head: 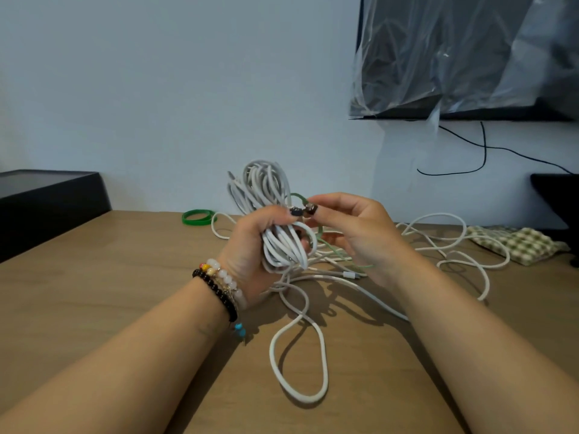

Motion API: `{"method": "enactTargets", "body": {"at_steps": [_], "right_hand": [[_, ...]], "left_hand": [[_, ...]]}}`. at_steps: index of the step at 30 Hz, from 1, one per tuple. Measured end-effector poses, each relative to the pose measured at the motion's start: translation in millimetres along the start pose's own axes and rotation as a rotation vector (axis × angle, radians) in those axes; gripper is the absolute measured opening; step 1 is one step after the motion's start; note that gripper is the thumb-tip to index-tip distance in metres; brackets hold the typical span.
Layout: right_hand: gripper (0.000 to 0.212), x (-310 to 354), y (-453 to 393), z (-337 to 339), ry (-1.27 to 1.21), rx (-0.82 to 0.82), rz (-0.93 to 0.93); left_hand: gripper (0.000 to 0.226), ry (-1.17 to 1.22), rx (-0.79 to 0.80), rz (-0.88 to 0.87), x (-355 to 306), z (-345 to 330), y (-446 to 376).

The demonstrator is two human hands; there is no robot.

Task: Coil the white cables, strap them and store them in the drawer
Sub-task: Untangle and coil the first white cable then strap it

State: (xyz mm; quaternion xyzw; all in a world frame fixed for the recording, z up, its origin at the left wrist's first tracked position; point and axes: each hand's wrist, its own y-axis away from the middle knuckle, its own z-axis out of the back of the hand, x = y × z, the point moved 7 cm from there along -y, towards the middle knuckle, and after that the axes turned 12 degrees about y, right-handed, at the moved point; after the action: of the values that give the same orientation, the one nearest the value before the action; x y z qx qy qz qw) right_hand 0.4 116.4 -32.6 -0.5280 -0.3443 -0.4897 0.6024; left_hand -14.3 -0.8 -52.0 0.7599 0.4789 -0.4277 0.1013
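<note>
Now left hand (250, 255) grips white cable coil (275, 214) mid-bundle above desk (94, 292); right hand (354, 233) pinches green strap (297, 198) at coil's 3 o'clock. We judge coil light, springy; hold at waist.

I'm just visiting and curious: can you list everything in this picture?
coiled cable bundle: one, white, gripped in left hand
green band: one, pinched by right hand beside the bundle
loose cables: count unclear, white, sprawled on table
green rings: two it seems, table's far edge
table: one, brown wood
checked cloth: one, green-white, far right
plastic-covered screen: one, dark, on wall
black box: one, left
bracelets: several, beaded, left wrist
left hand: one
right hand: one
</note>
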Motion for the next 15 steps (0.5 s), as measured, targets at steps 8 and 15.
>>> {"method": "enactTargets", "body": {"at_steps": [8,15], "right_hand": [[0.021,-3,6,1,-0.440,0.280,-0.250],[0.025,10,14,4,-0.586,0.446,-0.155]], "left_hand": [[0.028,-0.030,-0.007,0.099,13,4,-3],[0.029,-0.006,0.010,0.146,15,4,-2]]}}
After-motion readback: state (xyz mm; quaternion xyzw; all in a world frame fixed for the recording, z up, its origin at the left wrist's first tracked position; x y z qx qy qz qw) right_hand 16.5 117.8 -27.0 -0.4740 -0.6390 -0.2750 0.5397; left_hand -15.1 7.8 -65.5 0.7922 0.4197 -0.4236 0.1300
